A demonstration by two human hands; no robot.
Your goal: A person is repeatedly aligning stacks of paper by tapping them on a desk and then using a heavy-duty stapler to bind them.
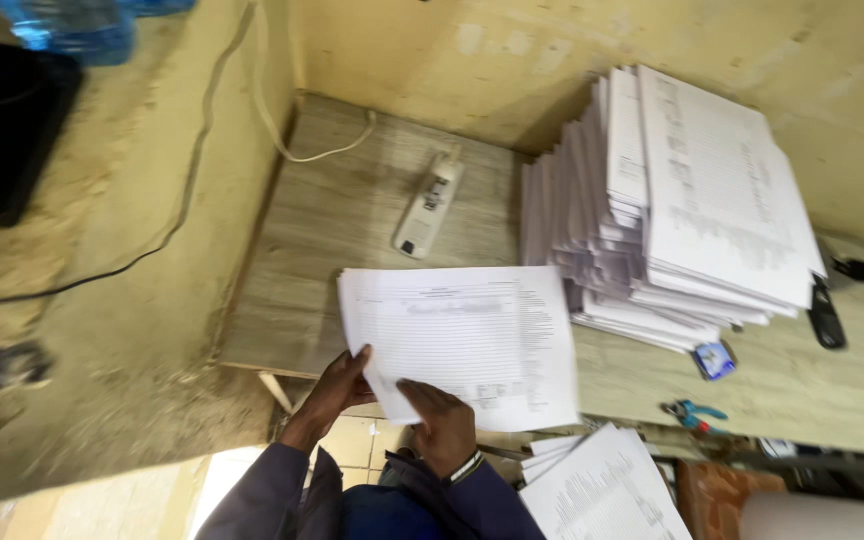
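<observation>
Sheets [462, 340] on table [332, 220], stack [672, 200] right

hands: 2, left hand [337, 385] and right hand [439, 420]
held sheaf of printed sheets [462, 335]: 1
tall paper stack [667, 200] at table's [352, 200] back right: 1
power strip [429, 205]: 1
blue-handled pliers [694, 412]: 1
lower paper pile [602, 490]: 1

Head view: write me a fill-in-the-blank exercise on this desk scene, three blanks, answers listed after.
1. Both hands, left hand and right hand, hold a small stack of printed ____.
2. The white power strip lies on the wooden ____.
3. The tall paper pile stands to the ____ of the held sheets.

Missing words: paper; table; right
</observation>
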